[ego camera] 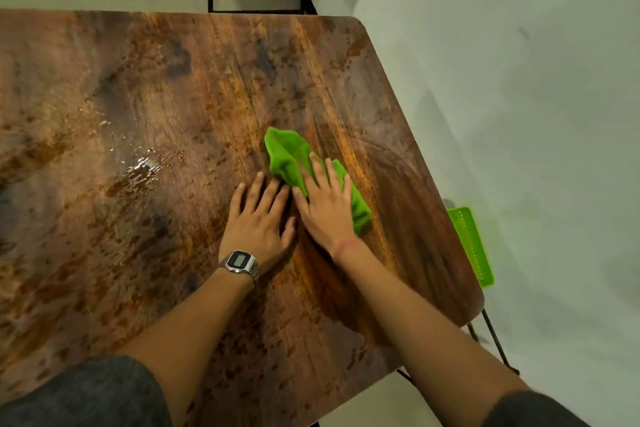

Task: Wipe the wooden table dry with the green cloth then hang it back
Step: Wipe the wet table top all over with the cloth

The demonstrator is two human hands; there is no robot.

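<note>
Wet wooden table (145,87), right hand (327,206) pressing green cloth (289,156)

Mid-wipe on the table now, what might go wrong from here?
The water patch lies left of both hands, while the green cloth sits under the right hand toward the right edge; it may be missed. The left hand rests flat on the wooden table and could smear wet spots.

Both forearms are reaching forward from dark grey sleeves; the left hand (258,218), a watch on its wrist, is lying flat with fingers straight; the right hand (325,203) is lying flat just beside it, fingers spread and straight.
</note>
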